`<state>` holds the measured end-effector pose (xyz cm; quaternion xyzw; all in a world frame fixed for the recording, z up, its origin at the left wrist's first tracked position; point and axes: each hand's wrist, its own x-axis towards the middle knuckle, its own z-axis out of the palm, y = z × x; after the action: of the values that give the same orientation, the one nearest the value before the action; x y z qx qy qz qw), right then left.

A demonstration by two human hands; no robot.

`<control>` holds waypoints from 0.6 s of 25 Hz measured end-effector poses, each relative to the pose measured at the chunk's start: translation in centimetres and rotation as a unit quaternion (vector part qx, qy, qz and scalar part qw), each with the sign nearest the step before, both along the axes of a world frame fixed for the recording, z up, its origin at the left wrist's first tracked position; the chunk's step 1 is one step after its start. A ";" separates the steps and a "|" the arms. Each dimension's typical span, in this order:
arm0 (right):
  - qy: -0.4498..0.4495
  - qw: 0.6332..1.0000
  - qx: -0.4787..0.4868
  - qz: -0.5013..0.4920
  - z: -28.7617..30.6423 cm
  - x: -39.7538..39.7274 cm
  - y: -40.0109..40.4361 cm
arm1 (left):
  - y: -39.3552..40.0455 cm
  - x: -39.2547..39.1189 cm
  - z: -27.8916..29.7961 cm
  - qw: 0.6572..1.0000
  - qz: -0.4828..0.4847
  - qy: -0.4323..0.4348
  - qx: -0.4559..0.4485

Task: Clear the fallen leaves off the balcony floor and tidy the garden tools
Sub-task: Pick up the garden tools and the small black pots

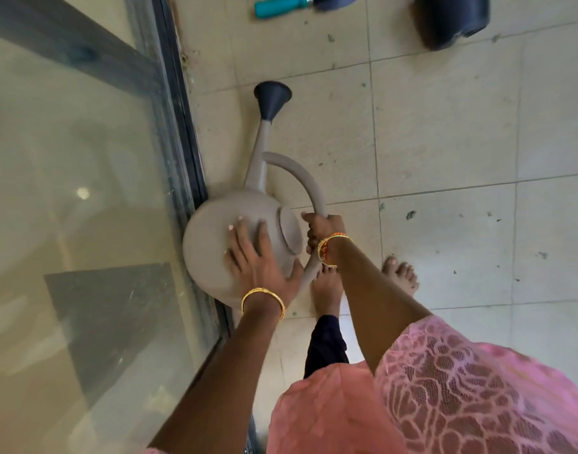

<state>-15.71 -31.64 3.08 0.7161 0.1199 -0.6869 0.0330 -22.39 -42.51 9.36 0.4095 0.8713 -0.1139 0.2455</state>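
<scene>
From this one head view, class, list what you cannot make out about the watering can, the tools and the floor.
- Watering can: contents unseen; the left hand covers part of its top.
- Right hand: fingertips hidden behind the handle it grips.
- Teal-handled tool: head blurred, cut by the top edge.
- Dark container: top cut off.
- Floor specks: too small to identify as leaves.

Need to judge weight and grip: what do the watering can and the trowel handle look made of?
Watering can: likely plastic, matte beige-grey, with smooth moulded body, spout and loop handle; its rose is dark, probably plastic too. Left hand lies flat on it; right hand grips the handle. Trowel handle: teal, slightly glossy, plastic or painted wood; too blurred to tell.
</scene>
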 end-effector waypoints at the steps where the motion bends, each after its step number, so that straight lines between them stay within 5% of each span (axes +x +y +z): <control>1: -0.016 1.000 0.001 -0.008 1.6 0.8 0.4 | 0.5 0.8 1.2 0.998 -0.056 0.005 0.022; 7: -0.085 0.980 0.030 -0.179 11.6 7.5 2.3 | 5.4 4.4 8.8 0.969 -0.233 -0.081 -0.010; 10: -0.096 0.962 0.038 -0.252 -5.8 15.6 -4.9 | 7.4 7.4 11.6 0.937 -0.315 -0.143 -0.046; 12: -0.096 0.910 0.045 -0.400 -9.0 19.4 -7.5 | 8.2 10.0 13.0 0.913 -0.362 -0.181 -0.058; 14: -0.105 0.886 0.038 -0.450 1.4 20.6 -5.8 | 8.8 13.5 14.2 0.889 -0.384 -0.225 -0.106; 15: -0.100 0.883 0.048 -0.455 11.7 20.1 -3.6 | 8.8 15.3 14.6 0.879 -0.385 -0.244 -0.140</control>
<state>4.36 -35.22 14.75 0.7574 -0.1906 -0.5445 -0.3059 -7.12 -33.72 23.93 0.6885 0.5326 -0.2170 0.4418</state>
